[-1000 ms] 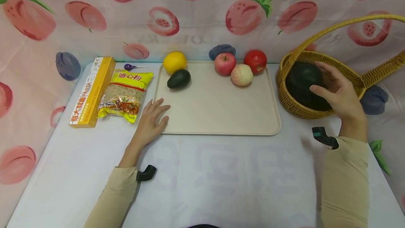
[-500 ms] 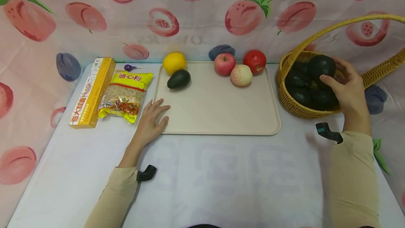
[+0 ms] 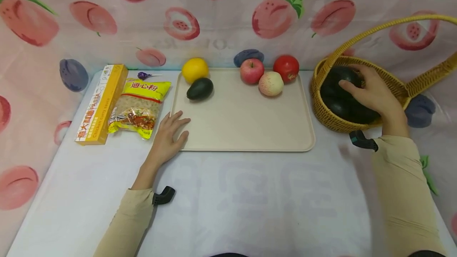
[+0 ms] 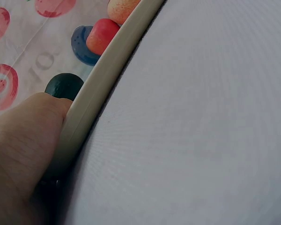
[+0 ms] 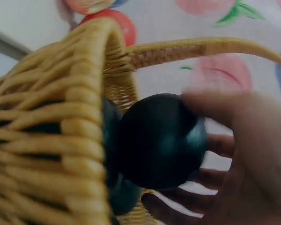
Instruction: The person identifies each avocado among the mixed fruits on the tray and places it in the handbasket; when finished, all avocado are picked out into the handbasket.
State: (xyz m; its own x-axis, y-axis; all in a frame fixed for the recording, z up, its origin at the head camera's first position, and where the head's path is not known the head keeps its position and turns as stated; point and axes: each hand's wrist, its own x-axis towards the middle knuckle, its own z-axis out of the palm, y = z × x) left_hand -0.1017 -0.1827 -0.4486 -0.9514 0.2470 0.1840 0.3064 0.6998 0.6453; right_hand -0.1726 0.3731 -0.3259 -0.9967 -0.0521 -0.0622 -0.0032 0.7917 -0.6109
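My right hand (image 3: 376, 92) reaches into the wicker basket (image 3: 319, 108) and grips a dark green avocado (image 5: 159, 140) with thumb and fingers. In the right wrist view that avocado shows at the basket's mouth, against other dark avocados behind the rim. My left hand (image 3: 168, 134) lies with fingers spread over the left front corner of the beige tray (image 3: 246, 130). On the tray's back left sit a lemon (image 3: 195, 70) and another avocado (image 3: 200, 89). Towards its back right are an apple (image 3: 252, 71), a pale speckled peach (image 3: 271, 83) and a red round fruit (image 3: 286, 68).
Left of the tray lie a yellow pasta box (image 3: 101, 104), a bag of macaroni (image 3: 139, 106) and a purple lollipop (image 3: 143, 75). The basket's tall handle (image 3: 378, 31) arches over its opening. A fruit-printed cloth (image 3: 214, 19) hangs behind the table.
My right hand shifted right with an avocado, uncovering several others in the basket, then came back left over them with the avocado. My left hand has stayed on the tray's corner.
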